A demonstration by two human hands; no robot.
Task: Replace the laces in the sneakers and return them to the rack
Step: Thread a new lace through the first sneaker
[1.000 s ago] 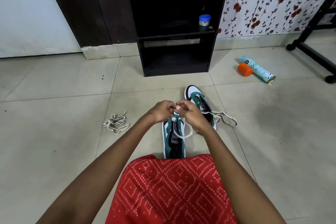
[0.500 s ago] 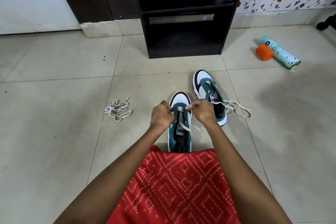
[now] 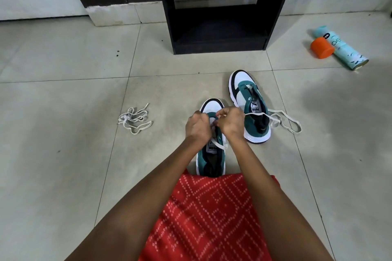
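left hand [image 3: 198, 127] and right hand [image 3: 231, 124] have drawn together — both curled, seemingly pinching the lace [image 3: 218, 146] over the near sneaker [image 3: 212, 104].

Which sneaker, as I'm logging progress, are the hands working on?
The nearer sneaker, straight ahead of the person: the left hand and right hand pinch its lace. The other sneaker sits untouched farther right, its loose lace trailing on the floor.

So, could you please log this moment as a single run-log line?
phase: lacing near sneaker | left hand: pinching lace | right hand: pinching lace | far sneaker: trailing lace on floor | spare lace bundle: floor, left
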